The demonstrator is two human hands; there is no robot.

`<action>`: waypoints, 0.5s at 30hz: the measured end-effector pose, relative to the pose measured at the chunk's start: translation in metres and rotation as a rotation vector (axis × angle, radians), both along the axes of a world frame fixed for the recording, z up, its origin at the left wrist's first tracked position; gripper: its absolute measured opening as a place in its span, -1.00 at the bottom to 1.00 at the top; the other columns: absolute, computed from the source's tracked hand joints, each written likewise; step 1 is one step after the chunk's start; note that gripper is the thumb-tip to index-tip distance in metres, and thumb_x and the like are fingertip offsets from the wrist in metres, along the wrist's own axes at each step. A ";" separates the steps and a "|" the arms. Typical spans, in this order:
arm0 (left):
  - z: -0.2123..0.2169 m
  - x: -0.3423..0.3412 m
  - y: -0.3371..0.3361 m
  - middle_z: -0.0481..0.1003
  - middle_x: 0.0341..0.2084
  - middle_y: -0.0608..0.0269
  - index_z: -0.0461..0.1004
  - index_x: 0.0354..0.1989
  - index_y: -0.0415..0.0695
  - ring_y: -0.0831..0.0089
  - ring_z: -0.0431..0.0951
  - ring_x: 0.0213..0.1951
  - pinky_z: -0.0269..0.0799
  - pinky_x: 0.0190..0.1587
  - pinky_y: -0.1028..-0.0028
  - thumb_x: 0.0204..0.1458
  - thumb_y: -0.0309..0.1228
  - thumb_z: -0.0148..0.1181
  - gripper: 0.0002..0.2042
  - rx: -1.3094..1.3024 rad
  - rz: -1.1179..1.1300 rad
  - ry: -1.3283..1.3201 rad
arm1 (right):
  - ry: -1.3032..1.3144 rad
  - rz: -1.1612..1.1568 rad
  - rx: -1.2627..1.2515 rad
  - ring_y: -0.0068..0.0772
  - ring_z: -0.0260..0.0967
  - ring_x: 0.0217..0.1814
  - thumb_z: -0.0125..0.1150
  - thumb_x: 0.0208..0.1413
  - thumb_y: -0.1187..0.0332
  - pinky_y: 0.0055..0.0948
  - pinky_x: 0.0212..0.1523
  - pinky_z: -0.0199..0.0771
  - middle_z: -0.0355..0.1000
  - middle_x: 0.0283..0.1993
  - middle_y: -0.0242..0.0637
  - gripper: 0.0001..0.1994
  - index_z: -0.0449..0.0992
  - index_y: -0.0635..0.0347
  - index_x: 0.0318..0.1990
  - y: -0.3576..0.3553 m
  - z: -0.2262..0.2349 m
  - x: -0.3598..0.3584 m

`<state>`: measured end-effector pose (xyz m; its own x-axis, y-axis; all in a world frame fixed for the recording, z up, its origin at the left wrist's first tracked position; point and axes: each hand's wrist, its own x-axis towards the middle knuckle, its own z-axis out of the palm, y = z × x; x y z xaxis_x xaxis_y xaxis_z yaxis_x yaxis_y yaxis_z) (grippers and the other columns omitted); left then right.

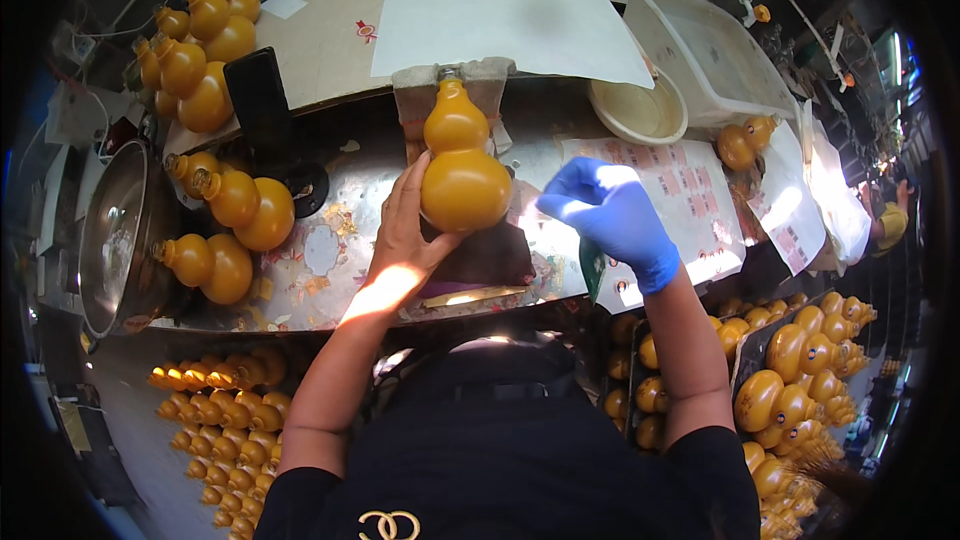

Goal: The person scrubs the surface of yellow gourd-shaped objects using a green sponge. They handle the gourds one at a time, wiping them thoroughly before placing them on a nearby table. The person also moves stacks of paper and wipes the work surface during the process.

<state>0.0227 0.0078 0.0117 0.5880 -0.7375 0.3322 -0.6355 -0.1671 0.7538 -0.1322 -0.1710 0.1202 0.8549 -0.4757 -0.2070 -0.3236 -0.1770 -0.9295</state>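
Note:
A yellow-orange gourd-shaped bottle (465, 188) lies in front of me, its neck on a grey cloth-covered rest (408, 90). My left hand (408, 215) is bare and curves around the lower left of the bottle's wide bulb, holding it. To the right of the bottle, apart from it, my right hand (612, 215) wears a blue glove. Its fingers are curled in a pinch over the bench; anything between the fingertips is too small to make out. Under that wrist shows a dark green piece (593, 265). Sheets of small printed labels (690, 185) lie beside the right hand.
More gourd bottles stand left (235, 200) and in rows below the bench (225, 430). A metal bowl (125, 235), a phone on a stand (257, 90), a white sheet (500, 30), a cream basin (640, 120) and a clear plastic tub (700, 45) surround the work spot.

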 end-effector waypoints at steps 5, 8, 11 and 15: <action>-0.003 0.002 0.001 0.22 0.17 -0.02 0.04 0.32 -0.12 0.11 0.25 0.21 0.18 0.23 0.28 -0.19 -0.38 0.43 -0.14 -0.014 -0.006 0.163 | -0.098 0.070 0.075 -0.67 0.35 -0.36 0.37 -0.02 0.31 -0.59 -0.27 0.39 0.46 -0.43 -0.45 -0.79 0.53 0.25 -0.33 -0.008 -0.014 0.020; 0.001 -0.001 -0.001 0.21 0.17 -0.05 0.03 0.32 -0.11 0.10 0.24 0.22 0.17 0.24 0.27 -0.17 -0.37 0.43 -0.14 -0.059 0.030 -0.073 | -0.106 0.028 0.101 -0.68 0.31 -0.40 0.39 -0.03 0.32 -0.59 -0.31 0.36 0.42 -0.46 -0.47 -0.79 0.52 0.24 -0.36 -0.019 -0.024 0.017; 0.000 0.001 0.004 0.21 0.17 -0.04 0.02 0.32 -0.10 0.10 0.23 0.22 0.15 0.25 0.26 -0.15 -0.37 0.41 -0.16 0.008 -0.027 -0.070 | -0.122 0.015 0.083 -0.68 0.29 -0.42 0.37 -0.02 0.34 -0.59 -0.34 0.34 0.40 -0.49 -0.48 -0.83 0.52 0.24 -0.40 -0.023 -0.028 0.015; -0.004 0.001 0.009 0.20 0.20 -0.05 0.00 0.33 -0.11 0.08 0.22 0.25 0.13 0.26 0.26 -0.09 -0.39 0.36 -0.19 0.077 -0.017 0.099 | -0.133 0.102 0.143 -0.68 0.31 -0.37 0.35 -0.01 0.35 -0.62 -0.29 0.34 0.44 -0.44 -0.46 -0.83 0.53 0.27 -0.39 -0.010 -0.012 0.024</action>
<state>0.0239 0.0167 0.0072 0.6023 -0.7688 0.2151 -0.5620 -0.2169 0.7982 -0.1084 -0.1812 0.1086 0.9213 -0.3594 -0.1487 -0.1839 -0.0656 -0.9808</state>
